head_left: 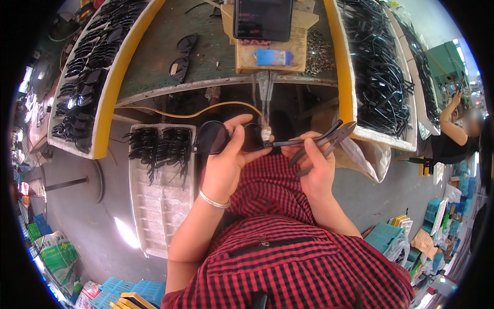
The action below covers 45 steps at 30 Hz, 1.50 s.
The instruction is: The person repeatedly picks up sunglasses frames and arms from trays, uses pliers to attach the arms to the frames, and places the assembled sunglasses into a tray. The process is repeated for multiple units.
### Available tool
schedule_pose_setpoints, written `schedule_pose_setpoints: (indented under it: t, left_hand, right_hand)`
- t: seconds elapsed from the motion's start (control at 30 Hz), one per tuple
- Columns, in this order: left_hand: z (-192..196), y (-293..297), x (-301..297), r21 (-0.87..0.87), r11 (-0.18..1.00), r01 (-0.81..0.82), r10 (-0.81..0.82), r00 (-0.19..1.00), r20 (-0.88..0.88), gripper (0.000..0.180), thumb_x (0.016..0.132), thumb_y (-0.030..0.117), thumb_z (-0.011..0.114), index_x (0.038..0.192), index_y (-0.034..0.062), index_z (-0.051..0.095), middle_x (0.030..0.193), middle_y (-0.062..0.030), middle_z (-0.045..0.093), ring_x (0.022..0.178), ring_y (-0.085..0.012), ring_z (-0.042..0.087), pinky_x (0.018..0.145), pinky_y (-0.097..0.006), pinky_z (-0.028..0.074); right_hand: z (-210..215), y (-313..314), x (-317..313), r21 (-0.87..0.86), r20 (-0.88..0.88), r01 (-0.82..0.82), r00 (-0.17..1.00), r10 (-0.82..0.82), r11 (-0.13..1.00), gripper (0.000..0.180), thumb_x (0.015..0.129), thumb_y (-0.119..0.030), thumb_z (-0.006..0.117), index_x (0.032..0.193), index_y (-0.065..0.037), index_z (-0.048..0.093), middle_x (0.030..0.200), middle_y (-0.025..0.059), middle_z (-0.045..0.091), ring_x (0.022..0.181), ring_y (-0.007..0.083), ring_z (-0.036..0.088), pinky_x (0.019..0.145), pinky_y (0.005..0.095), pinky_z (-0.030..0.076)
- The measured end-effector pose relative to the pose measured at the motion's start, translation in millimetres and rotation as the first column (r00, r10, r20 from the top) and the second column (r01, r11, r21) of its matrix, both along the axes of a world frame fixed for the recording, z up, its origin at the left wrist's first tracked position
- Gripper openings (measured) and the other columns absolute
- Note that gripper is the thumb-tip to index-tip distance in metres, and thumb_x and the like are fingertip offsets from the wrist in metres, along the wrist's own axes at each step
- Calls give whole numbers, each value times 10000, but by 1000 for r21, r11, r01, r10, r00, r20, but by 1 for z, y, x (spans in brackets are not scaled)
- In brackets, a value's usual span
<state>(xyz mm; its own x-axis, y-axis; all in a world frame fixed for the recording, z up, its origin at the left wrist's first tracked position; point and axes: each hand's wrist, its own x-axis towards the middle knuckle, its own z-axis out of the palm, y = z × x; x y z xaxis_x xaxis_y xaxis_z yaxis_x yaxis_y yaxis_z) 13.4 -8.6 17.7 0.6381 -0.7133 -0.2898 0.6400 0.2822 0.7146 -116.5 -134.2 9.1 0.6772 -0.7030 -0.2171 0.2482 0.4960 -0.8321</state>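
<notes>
I saw the workbench (pixel 216 62) above both hands, w/ a dark tablet (pixel 263 18) and a finished pair of sunglasses (pixel 181 56) lying on it. Long foam trays (pixel 110 87) of dark glasses ran up the far left of the left hand; another tray of black frame arms (pixel 378 67) sat up-right of the right hand. A white foam tray (pixel 159 206) stood just left of the left forearm, w/ black frame parts (pixel 159 147) bunched at its top end. The red-black checked apron (pixel 288 247) lay under both wrists. Left hand (pixel 225 165) was clamped on the sunglasses (pixel 213 137), thumb across the dark lens, silver bangle at the wrist. Right hand (pixel 314 165), just beside it, was closed round the pliers (pixel 329 139) handles; pliers' nose pointed up-right, away from the glasses. Fingertips of that hand also touched the glasses' arm (pixel 288 143), approx. at the hinge.
</notes>
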Motion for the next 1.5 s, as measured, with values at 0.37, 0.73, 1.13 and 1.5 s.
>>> schedule_pose_setpoints:
  t: [0.37,0.73,1.13,1.5]
  left_hand:
    - [-1,-2,2,7,1000,9,-9,1000,1,402,1025,264,414,1303,-27,435,1160,-243,600,1068,-363,628,894,-479,547]
    - [-23,34,-9,-24,994,105,-107,939,-326,430,1033,300,360,1327,-8,420,1218,-280,557,1151,-426,560,956,-502,508]
    - [53,52,-9,-26,982,-184,186,977,106,453,1032,355,374,1310,2,425,1199,-271,571,1037,-372,629,822,-421,581]
    - [88,48,-12,55,977,-205,172,918,358,440,1042,383,338,1217,2,473,1087,-203,635,874,-267,682,706,-340,582]
  right_hand:
    - [-3,-4,-1,13,12,1,1000,-1,1000,137,955,-100,537,1061,-19,569,952,172,667,864,269,675,809,419,559]
    - [-6,19,-23,35,-169,-27,985,32,999,146,941,-85,577,1049,13,581,901,133,672,824,219,674,776,357,557]
    - [113,-172,-3,-81,-13,188,982,-189,979,192,950,-173,560,1050,-10,538,947,188,656,864,299,669,718,417,567]
    - [111,-65,-30,-795,-387,-360,921,50,488,513,761,-125,713,1253,-48,586,992,71,638,820,156,594,742,287,479]
